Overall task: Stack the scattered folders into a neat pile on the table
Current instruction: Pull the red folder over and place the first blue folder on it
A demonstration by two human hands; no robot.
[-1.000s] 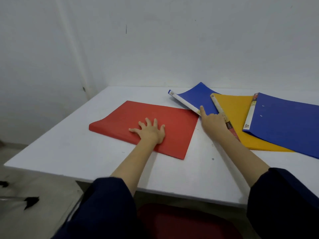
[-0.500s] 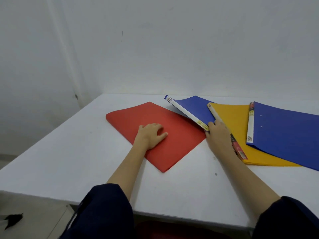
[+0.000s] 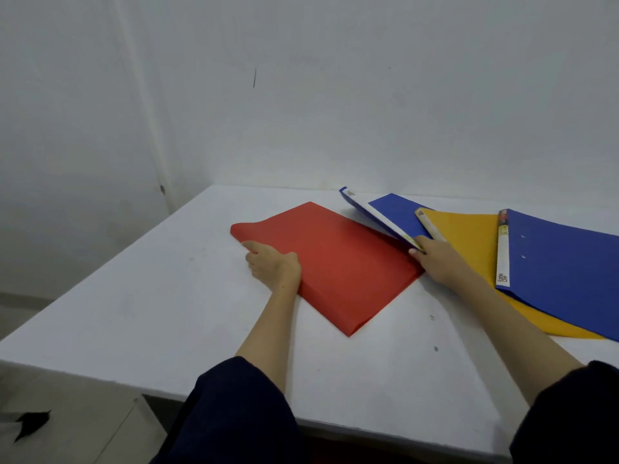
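White table (image 3: pixel 140 316) bears red folder (image 3: pixel 338 262), yellow folder (image 3: pixel 469 242), apparently a tilted blue one (image 3: pixel 398 212).

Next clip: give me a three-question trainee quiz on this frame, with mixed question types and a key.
1. True or false: the right hand lifts the spine edge of the small blue folder.
2. Which folder does the left hand grip? A red, B yellow, C blue.
3. Fill in: the large blue folder lies partly on top of the ____ folder.

Key: 1 true. 2 A, at the near-left edge of the red folder. 3 yellow; the yellow folder shows beneath it.
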